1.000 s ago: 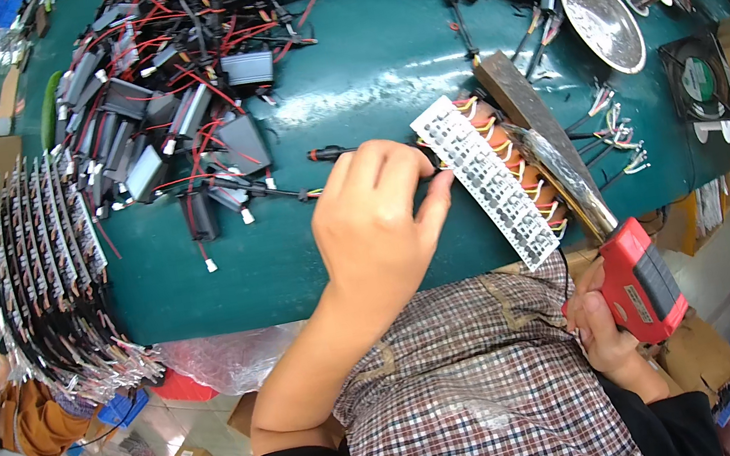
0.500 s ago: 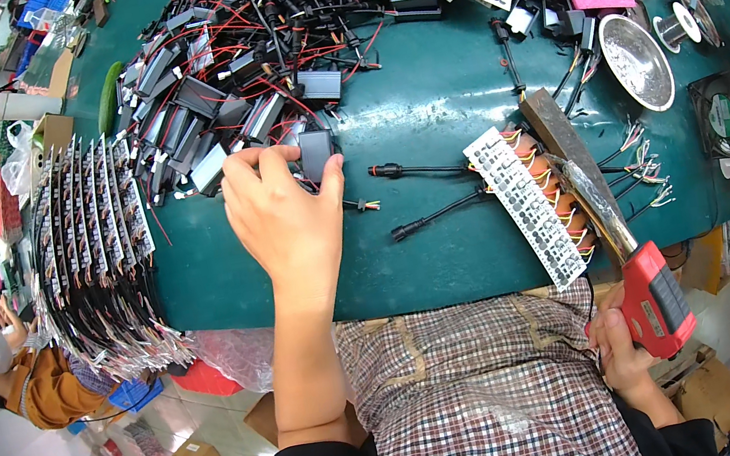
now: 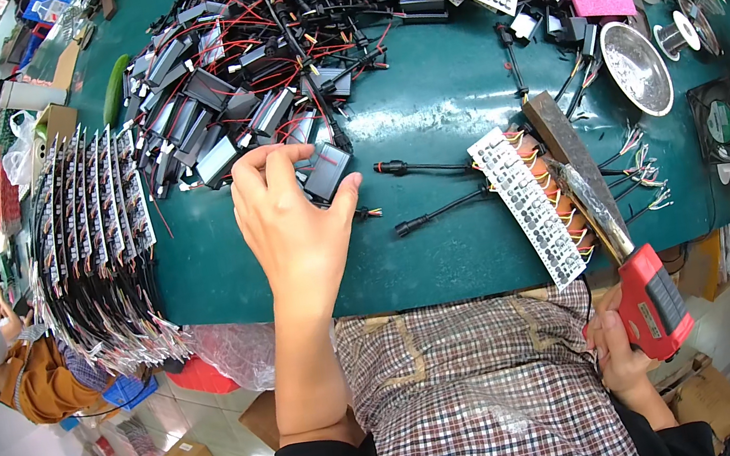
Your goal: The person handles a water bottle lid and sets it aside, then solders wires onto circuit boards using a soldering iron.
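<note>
My two bare hands work at a green counter (image 3: 450, 267), seen from above through a wide, curved lens. My left hand (image 3: 291, 221) reaches in over the counter, its fingers curled and its thumb spread to the right. A small grey box (image 3: 328, 173) sits tilted between that thumb and those fingers, at the near edge of a heap of similar boxes and red wires (image 3: 241, 103); I cannot tell whether I have a firm grip on it. My right hand (image 3: 619, 349), low and to the right near my checked apron (image 3: 484, 402), is wrapped around the handle of a red tool (image 3: 652, 304) with a black panel. Its long metal barrel points up and to the left, over the counter.

Just left of the barrel, a slanting white circuit strip (image 3: 526, 207) lies between my hands, with short coloured wires along its right side. Two black cables (image 3: 426, 214) reach out from its left side, their connector ends pointing toward my left hand. Beyond the barrel is a dark bar (image 3: 572, 154), and farther right are a round metal dish (image 3: 637, 70) and a square fan (image 3: 722, 121). A bundle of upright strips (image 3: 95, 217) stands at the counter's left end
</note>
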Tool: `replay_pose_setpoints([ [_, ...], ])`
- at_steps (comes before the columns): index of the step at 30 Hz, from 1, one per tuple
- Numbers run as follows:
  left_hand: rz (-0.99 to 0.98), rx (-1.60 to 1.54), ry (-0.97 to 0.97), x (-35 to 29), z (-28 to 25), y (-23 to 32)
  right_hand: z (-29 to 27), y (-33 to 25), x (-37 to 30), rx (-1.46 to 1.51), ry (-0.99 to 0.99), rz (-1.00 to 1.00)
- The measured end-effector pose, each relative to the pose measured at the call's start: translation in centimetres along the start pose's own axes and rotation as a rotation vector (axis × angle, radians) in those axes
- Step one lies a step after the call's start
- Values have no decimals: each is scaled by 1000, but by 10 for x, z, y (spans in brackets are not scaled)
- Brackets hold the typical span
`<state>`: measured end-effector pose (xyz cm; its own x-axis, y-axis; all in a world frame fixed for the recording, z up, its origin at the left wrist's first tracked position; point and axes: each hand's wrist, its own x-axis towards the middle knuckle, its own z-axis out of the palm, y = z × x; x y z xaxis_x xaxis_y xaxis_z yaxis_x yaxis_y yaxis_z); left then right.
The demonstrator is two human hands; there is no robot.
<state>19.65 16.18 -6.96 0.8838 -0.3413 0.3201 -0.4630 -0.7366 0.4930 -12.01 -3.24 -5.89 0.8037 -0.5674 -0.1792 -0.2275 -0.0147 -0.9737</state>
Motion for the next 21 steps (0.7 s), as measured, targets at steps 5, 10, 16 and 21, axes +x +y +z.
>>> replay_pose_setpoints([
  [5, 71, -1065, -177, -2, -64, 63, 0, -2, 2, -24, 31, -13],
  [10, 356, -1809, -332, -32, -89, 101, 2, -3, 0, -14, 65, 41],
  [16, 586, -1922, -244, -25, -101, 112, 1, 2, 0, -8, 44, 32],
  [21, 1259, -1848, -36, 2, -101, 81, -1, 2, 1, -1, 32, 44],
])
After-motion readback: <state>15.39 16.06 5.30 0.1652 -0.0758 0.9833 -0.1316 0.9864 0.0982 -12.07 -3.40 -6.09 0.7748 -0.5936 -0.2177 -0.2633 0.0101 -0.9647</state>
